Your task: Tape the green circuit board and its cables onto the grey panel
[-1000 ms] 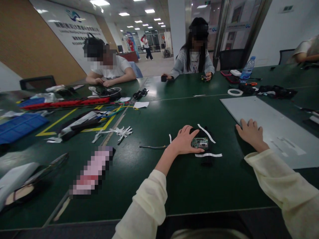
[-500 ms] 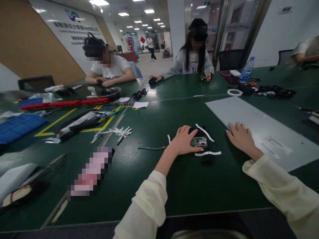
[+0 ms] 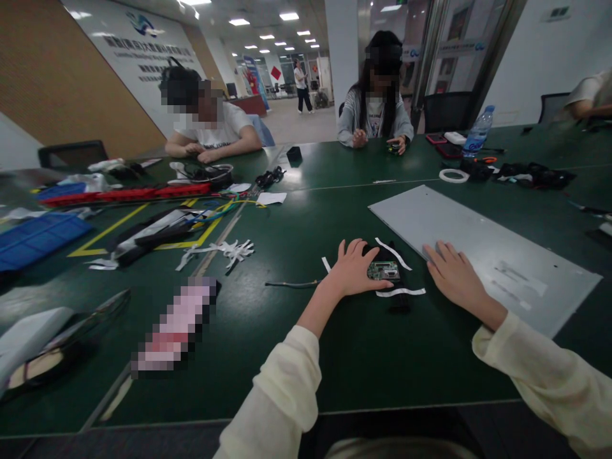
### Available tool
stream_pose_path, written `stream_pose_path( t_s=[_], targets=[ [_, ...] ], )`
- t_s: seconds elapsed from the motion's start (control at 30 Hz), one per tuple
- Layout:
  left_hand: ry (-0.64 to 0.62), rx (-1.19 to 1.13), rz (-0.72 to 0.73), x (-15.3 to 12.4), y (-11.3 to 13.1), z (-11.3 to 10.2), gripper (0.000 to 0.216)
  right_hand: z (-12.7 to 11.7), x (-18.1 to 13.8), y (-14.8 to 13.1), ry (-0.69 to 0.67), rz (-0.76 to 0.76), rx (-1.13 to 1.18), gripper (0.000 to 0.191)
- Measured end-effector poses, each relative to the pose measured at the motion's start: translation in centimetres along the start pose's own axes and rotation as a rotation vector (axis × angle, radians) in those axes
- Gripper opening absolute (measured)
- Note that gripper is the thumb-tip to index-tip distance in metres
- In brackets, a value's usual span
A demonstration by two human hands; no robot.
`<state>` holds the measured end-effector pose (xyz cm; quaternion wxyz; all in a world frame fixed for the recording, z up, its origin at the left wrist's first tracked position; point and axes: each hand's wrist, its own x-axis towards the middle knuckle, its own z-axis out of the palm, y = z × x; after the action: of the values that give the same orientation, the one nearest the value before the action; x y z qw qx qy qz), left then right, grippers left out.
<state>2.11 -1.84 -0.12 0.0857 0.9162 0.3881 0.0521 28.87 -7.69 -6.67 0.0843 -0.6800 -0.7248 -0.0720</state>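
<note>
My left hand [image 3: 352, 271] lies with its fingers spread over a black item, mostly covered by the palm. Between thumb and forefinger a green circuit board [image 3: 384, 271] shows. White strips [image 3: 401, 292] stick out around the black piece, and a thin dark cable [image 3: 291, 284] runs out to the left. My right hand [image 3: 459, 277] rests with outstretched fingers on the left edge of a flat grey panel [image 3: 459, 229], which lies at an angle on the table. White patches are on the panel's surface.
Left of my hands are a phone [image 3: 176, 325], cut white strips [image 3: 234, 254], a blue basket [image 3: 43, 239] and bundled cables. A tape roll [image 3: 453, 176] and water bottle [image 3: 478, 132] stand far right. Two people sit opposite, near a small black box [image 3: 294, 154].
The grey panel has shifted left and turned slightly, with my right hand moving left along with it. My left hand stays put. Across the table, a person's hand has left the black box.
</note>
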Motion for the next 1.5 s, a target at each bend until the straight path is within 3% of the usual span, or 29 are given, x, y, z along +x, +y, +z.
stream_pose_path(
  t_s=[0.37, 0.93, 1.17, 1.5],
  targets=[
    [-0.031, -0.033, 0.024, 0.1, -0.3, 0.3, 0.093, 0.3, 0.1, 0.2, 0.014, 0.004, 0.007, 0.050],
    [0.157, -0.113, 0.056, 0.0, -0.4, -0.7, 0.100, 0.1, -0.1, -0.1, -0.002, -0.013, 0.027, 0.052],
    [0.244, -0.114, 0.042, -0.4, -0.8, -2.0, 0.097, -1.1, -2.0, -1.7, 0.003, -0.160, 0.056, 0.052],
    [0.298, -0.073, 0.032, -1.6, -0.9, -5.2, 0.100, -4.9, -5.6, -4.7, -0.158, -0.444, 0.286, 0.052]
  ],
)
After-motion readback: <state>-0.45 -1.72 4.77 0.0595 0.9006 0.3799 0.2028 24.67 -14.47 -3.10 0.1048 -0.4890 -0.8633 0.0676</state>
